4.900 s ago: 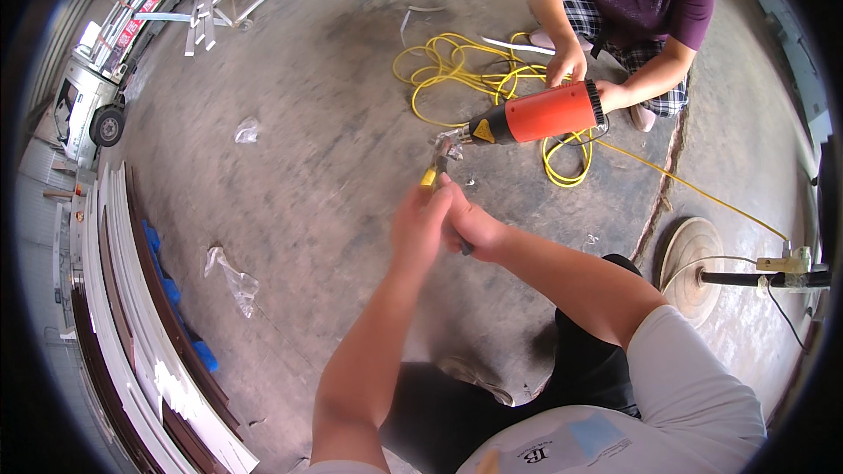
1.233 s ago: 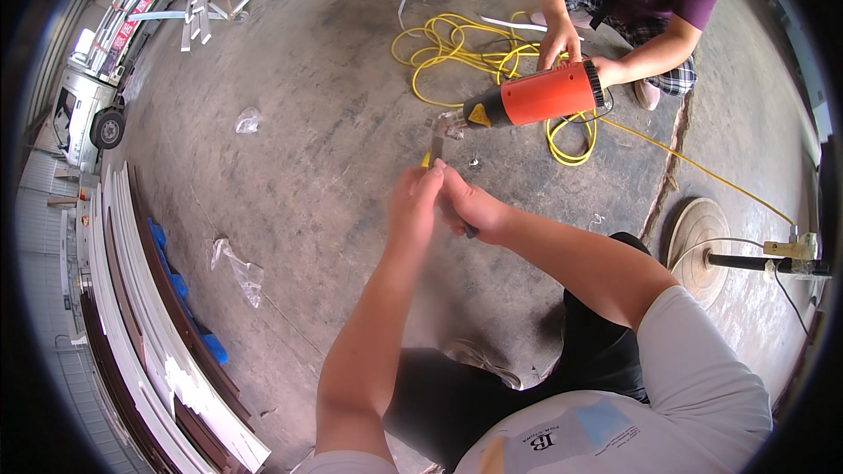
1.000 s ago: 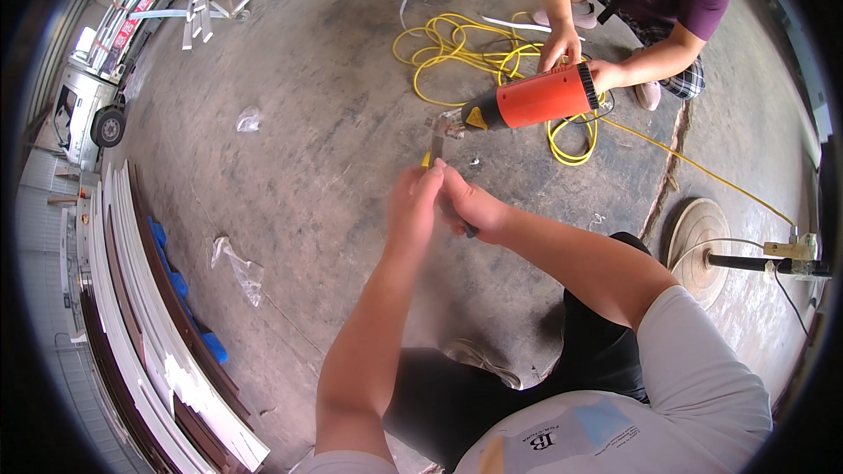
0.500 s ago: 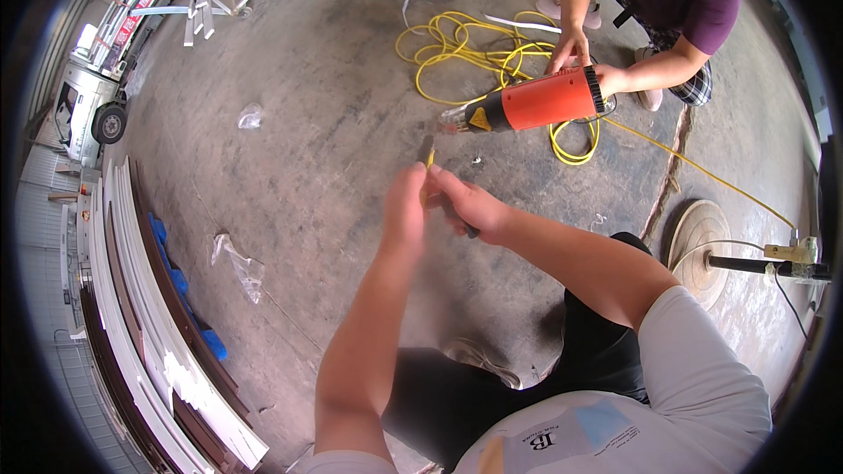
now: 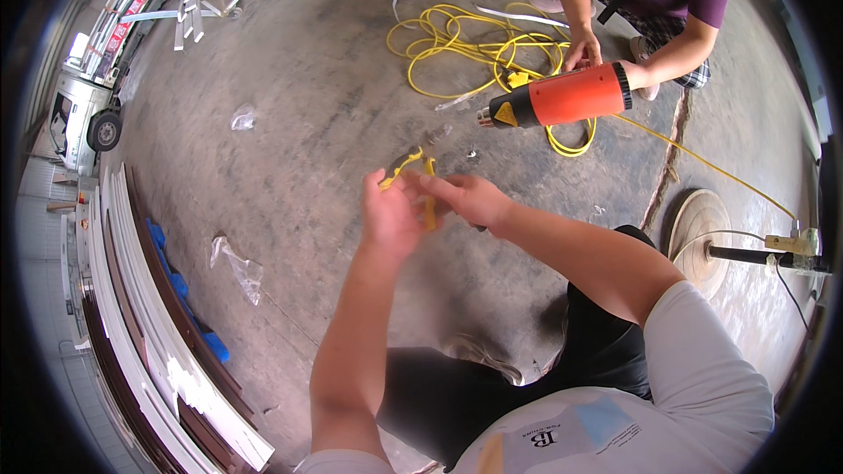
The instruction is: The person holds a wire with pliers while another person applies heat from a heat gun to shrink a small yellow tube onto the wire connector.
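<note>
Left hand [image 5: 392, 224], half-curled and blurred, met the yellow-and-dark tool [image 5: 407, 161] in the head view; whether it gripped could not be told. Right hand [image 5: 474, 202] held that tool, left of and nearer than the red heat gun [image 5: 575, 95]. Two-handed handling seemed the step; the next move called, I judged, for a steady hold.

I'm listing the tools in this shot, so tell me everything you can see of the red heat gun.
The heat gun has a smooth, plastic-looking orange-red body, a black front section with a yellow triangular label, a short silvery metal-looking nozzle and a ribbed black rear cap. Its nozzle points toward picture left, slightly lower in the picture than the rear. A co-worker's hands are at its far side and rear, their grip partly hidden. Whether it is running cannot be told.
</note>
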The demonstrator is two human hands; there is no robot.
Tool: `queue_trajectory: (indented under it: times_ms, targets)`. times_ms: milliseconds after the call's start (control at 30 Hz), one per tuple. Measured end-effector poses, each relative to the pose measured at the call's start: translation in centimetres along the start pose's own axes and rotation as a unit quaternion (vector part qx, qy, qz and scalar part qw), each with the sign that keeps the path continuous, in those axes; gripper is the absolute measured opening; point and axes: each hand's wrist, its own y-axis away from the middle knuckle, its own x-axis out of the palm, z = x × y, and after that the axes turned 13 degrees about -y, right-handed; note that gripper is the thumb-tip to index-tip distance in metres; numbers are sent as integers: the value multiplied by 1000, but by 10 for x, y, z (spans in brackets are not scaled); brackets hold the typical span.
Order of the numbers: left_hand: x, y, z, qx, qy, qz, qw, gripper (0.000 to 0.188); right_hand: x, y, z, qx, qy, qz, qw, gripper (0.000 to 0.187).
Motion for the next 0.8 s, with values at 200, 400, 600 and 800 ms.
queue_trajectory:
  times_ms: [200, 400, 600, 800]
  targets:
    - [-2, -2, -3, -18, 50, 57, 997, 56, -14, -8, -10, 33, -45, -13, 998, 60]
    - [2, 0, -5, -19, 75, 89, 993, 57, -16, -8, -18, 33, -89, -34, 995, 46]
    - [13, 1, -6, -29, 93, 100, 990, 58, -13, -1, -24, 11, -114, -80, 990, 38]
    - [26, -7, -1, -29, 86, 100, 991, 56, -22, -1, -35, 2, -128, -98, 987, 37]
